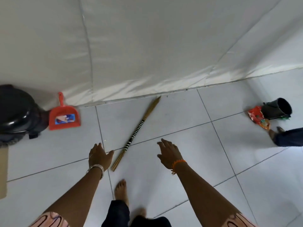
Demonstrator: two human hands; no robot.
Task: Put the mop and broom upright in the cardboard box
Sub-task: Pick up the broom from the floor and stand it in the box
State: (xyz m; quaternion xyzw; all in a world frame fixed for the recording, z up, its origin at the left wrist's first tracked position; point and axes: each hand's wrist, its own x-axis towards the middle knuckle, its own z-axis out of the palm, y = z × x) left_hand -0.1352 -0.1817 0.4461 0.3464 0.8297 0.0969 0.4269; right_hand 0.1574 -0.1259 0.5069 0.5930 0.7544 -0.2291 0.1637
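A thin stick broom [137, 131] with a black-and-white banded grip lies flat on the tiled floor, running diagonally from near my feet toward the wall. My left hand [98, 156] hovers just left of its near end, fingers spread, holding nothing. My right hand [168, 153] hangs to the right of the broom, fingers apart and empty. A strip of the cardboard box [3, 171] shows at the left edge. A grey fringe at the far left edge [8, 142] may be the mop head; I cannot tell.
A red dustpan [64, 116] leans at the wall beside a black lidded bin [15, 112]. At the right lie a black cup [277, 110], a crumpled orange wrapper [257, 117] and another person's foot [275, 133]. My bare foot [121, 190] stands below the broom.
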